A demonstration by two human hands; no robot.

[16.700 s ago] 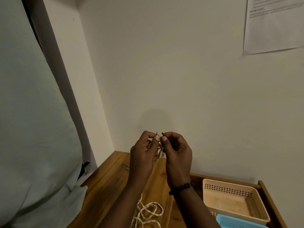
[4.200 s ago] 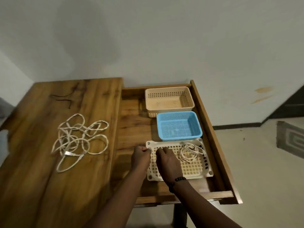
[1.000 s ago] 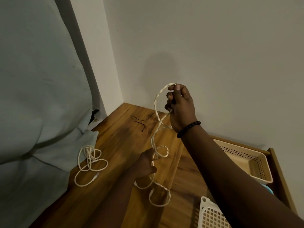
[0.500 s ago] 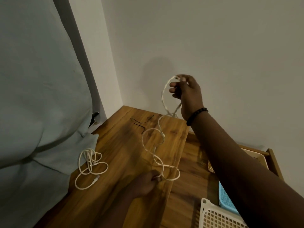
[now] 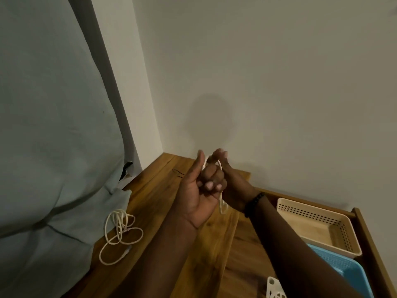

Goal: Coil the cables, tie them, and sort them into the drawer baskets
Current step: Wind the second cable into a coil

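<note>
Cable (image 5: 221, 203), stretched between separated hands half a second ago, is now gathered above the desk (image 5: 159, 203). Left hand (image 5: 198, 192) fingers curl round it; right hand (image 5: 231, 186) pinches its top. Coiling appears under way; tying remains.

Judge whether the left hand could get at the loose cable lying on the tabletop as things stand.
Probably not right away: the left hand grips the cable it shares with the right hand. The path to the loose cable looks clear.
</note>
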